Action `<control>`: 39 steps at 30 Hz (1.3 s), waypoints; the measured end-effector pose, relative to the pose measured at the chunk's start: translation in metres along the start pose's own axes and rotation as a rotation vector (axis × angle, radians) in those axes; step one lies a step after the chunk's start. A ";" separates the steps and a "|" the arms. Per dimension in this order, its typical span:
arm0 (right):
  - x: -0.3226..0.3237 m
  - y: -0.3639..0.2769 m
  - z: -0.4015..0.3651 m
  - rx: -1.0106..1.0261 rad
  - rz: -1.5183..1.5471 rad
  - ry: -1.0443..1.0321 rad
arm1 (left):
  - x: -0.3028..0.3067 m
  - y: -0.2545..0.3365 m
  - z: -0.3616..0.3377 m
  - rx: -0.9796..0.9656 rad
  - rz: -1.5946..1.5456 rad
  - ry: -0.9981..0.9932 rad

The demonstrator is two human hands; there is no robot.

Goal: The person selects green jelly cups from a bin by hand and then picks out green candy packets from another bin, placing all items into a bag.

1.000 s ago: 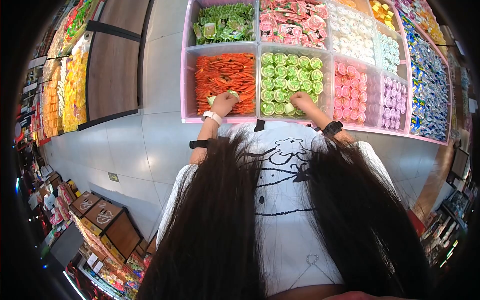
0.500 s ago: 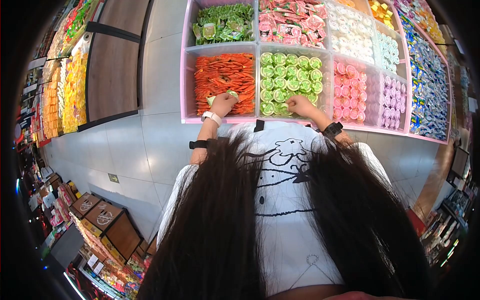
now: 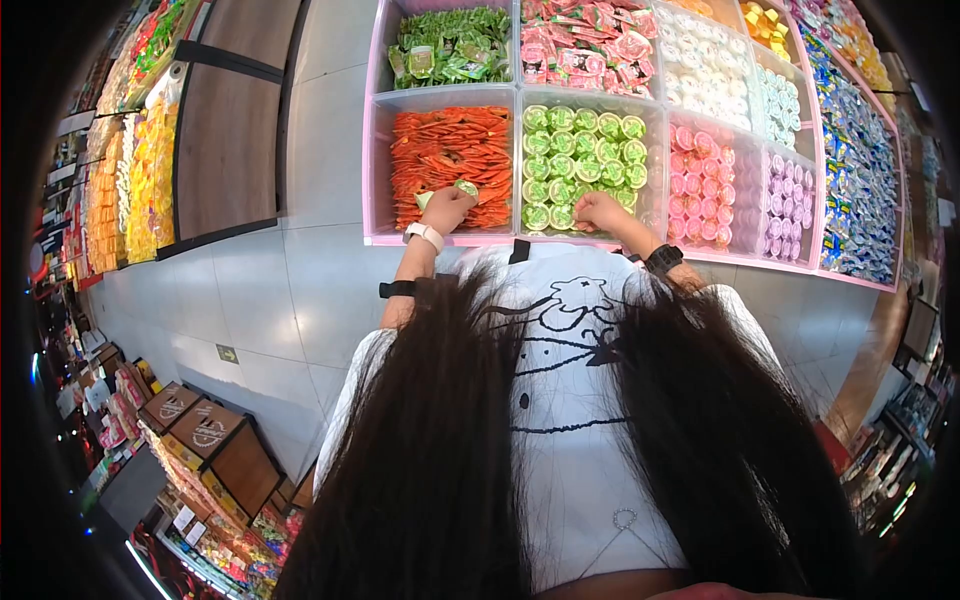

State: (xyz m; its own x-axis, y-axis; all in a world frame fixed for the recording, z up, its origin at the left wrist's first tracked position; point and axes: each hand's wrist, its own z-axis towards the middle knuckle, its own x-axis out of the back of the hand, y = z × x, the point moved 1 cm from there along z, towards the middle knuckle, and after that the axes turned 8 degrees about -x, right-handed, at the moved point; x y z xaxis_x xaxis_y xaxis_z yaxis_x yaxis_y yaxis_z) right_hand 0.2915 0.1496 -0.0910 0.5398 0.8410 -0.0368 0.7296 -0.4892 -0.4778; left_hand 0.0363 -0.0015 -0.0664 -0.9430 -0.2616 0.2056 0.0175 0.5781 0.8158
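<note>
A pink display case (image 3: 372, 150) is split into bins of wrapped sweets. My left hand (image 3: 447, 208) rests at the front of the bin of orange packets (image 3: 440, 155) and holds a few green jelly cups (image 3: 462, 187). My right hand (image 3: 600, 211) is at the front edge of the bin of green jelly cups (image 3: 580, 160), fingers curled down among the cups; whether it grips one is hidden. Both wrists carry bands, white on the left and black on the right.
Further bins hold green packets (image 3: 450, 45), pink-red packets (image 3: 585, 45), pink cups (image 3: 700, 180), purple cups (image 3: 790, 205) and blue-wrapped sweets (image 3: 860, 170). A second shelf of yellow and orange goods (image 3: 130, 180) runs along the left. Boxes (image 3: 205, 435) stand on the tiled floor.
My right hand drew back slightly toward the front edge of the green cup bin and curled tighter. My left hand stayed in place with its cups.
</note>
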 end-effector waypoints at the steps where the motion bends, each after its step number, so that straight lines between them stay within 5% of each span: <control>1: -0.001 0.000 0.001 0.004 -0.004 0.002 | 0.000 0.000 0.000 -0.001 0.004 -0.001; 12: 0.002 -0.002 0.002 -0.003 -0.171 0.036 | 0.000 0.006 -0.001 0.009 0.025 -0.013; 27: 0.002 -0.002 -0.002 0.037 -0.107 -0.177 | 0.000 -0.002 0.002 0.015 -0.005 -0.012; 39: -0.004 -0.012 0.005 -0.020 -0.254 -0.088 | 0.000 0.005 -0.001 0.032 0.004 -0.005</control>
State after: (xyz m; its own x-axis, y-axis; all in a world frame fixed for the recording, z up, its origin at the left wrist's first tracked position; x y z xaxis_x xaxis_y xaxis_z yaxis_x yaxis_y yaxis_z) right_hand 0.2785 0.1533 -0.0899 0.3006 0.9537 0.0057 0.8456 -0.2638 -0.4640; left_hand 0.0364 0.0010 -0.0615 -0.9447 -0.2551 0.2059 0.0106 0.6038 0.7970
